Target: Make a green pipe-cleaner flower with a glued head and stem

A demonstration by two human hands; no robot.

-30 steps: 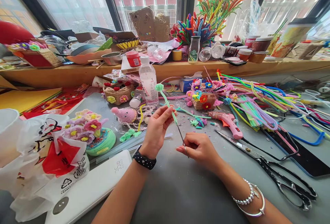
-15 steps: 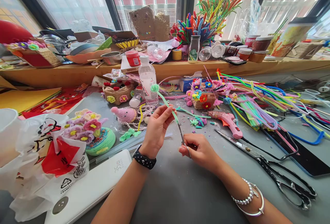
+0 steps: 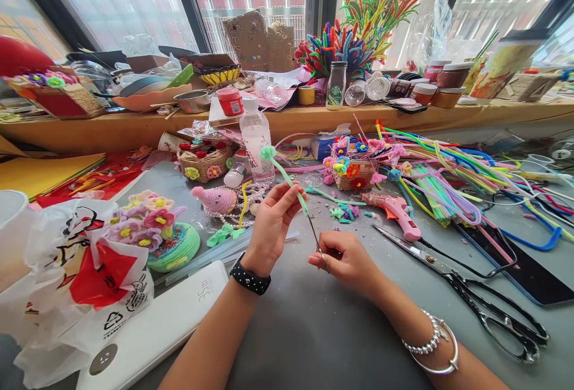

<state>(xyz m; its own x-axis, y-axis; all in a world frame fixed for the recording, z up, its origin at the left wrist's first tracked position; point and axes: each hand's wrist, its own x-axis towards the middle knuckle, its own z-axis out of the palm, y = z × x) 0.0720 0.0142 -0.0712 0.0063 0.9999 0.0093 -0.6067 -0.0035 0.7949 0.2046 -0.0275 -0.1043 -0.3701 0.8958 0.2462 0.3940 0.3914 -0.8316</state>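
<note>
My left hand [image 3: 277, 213] pinches a light green pipe cleaner [image 3: 283, 171] between thumb and fingers. The pipe cleaner slants up to the left and ends in a curled ball. Closed around the handle of small metal scissors [image 3: 314, 235] is my right hand [image 3: 345, 256]. Their thin dark blades meet the pipe cleaner's lower end, just below my left fingers; the handle is partly hidden by my right hand. Green and purple pipe cleaner scraps [image 3: 344, 213] lie on the table beyond.
A pink glue gun [image 3: 394, 213] and large black-handled scissors [image 3: 452, 276] lie at right, beside bundled pipe cleaners [image 3: 434, 189] and a phone [image 3: 515, 267]. On the left are a white power bank [image 3: 165, 324], a plastic bag [image 3: 85, 276] and a flowered green crochet piece [image 3: 179, 246]. A bottle [image 3: 256, 139] stands behind.
The scissors have turned slightly, and their blades look narrower than before. Both hands stay almost in place, with the pipe cleaner still in my left.
</note>
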